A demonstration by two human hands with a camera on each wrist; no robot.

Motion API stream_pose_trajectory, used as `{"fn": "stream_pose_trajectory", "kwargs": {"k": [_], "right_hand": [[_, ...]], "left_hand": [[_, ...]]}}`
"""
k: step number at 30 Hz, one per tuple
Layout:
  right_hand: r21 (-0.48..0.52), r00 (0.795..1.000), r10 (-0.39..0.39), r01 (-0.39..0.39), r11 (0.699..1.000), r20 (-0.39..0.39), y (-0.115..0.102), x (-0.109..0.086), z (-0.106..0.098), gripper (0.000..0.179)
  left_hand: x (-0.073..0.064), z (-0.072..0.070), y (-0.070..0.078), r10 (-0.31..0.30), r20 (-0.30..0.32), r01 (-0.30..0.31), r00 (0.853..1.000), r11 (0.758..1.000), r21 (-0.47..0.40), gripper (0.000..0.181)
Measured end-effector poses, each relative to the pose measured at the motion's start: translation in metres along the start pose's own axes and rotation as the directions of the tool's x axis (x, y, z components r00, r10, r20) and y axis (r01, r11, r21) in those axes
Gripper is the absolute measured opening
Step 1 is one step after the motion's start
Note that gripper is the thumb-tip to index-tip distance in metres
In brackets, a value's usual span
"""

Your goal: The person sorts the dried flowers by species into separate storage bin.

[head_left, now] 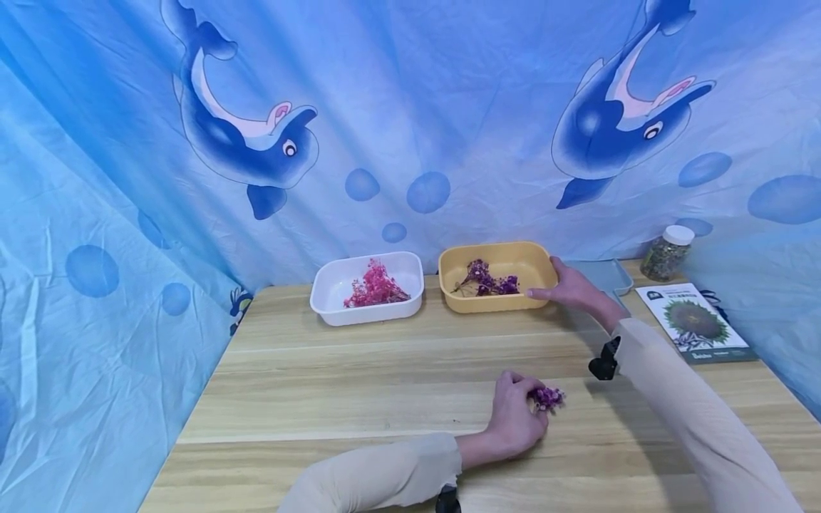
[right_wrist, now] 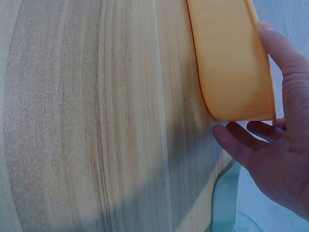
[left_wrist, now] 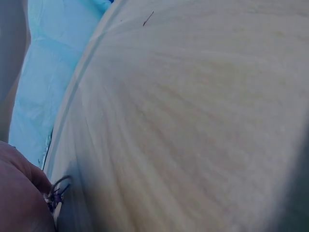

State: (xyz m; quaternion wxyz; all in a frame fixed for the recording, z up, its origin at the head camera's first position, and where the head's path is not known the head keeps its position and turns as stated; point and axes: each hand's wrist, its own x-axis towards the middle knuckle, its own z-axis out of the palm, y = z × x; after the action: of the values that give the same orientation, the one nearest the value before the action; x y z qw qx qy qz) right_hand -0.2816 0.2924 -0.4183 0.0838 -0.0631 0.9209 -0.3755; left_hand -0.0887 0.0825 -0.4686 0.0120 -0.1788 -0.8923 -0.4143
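My left hand (head_left: pixel 518 420) is low over the wooden table, its fingertips pinching a small sprig of purple dried flowers (head_left: pixel 548 397). Only a bit of that sprig (left_wrist: pixel 57 197) shows past the hand in the left wrist view. At the right end of a yellow plastic basin (head_left: pixel 494 305), my right hand (head_left: pixel 573 286) grips the corner. In the right wrist view its thumb lies on the basin's rim, while the other fingers spread about its end. More purple dried flowers (head_left: pixel 487 279) lie inside this basin.
Left of the yellow basin stands a white basin (head_left: pixel 368 315) with pink dried flowers (head_left: pixel 375 286). Behind my right arm are a pale blue tray (head_left: pixel 603 274), a lidded jar (head_left: pixel 667 255) and a seed packet (head_left: pixel 695 322). A blue dolphin-print curtain (head_left: pixel 398 128) encloses the table.
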Motion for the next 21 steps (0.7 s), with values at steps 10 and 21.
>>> {"fn": "stream_pose_trajectory", "kwargs": {"k": [10, 21], "right_hand": [[0.009, 1.0, 0.003, -0.003, 1.0, 0.001, 0.002, -0.001, 0.001, 0.119], [-0.013, 1.0, -0.01, 0.01, 1.0, -0.004, 0.003, 0.001, 0.0, 0.121]], "left_hand": [[0.006, -0.006, -0.005, -0.033, 0.034, 0.035, 0.999, 0.997, -0.064, 0.045], [0.018, -0.021, -0.018, 0.056, -0.006, -0.056, 0.998, 0.977, -0.204, 0.044]]}}
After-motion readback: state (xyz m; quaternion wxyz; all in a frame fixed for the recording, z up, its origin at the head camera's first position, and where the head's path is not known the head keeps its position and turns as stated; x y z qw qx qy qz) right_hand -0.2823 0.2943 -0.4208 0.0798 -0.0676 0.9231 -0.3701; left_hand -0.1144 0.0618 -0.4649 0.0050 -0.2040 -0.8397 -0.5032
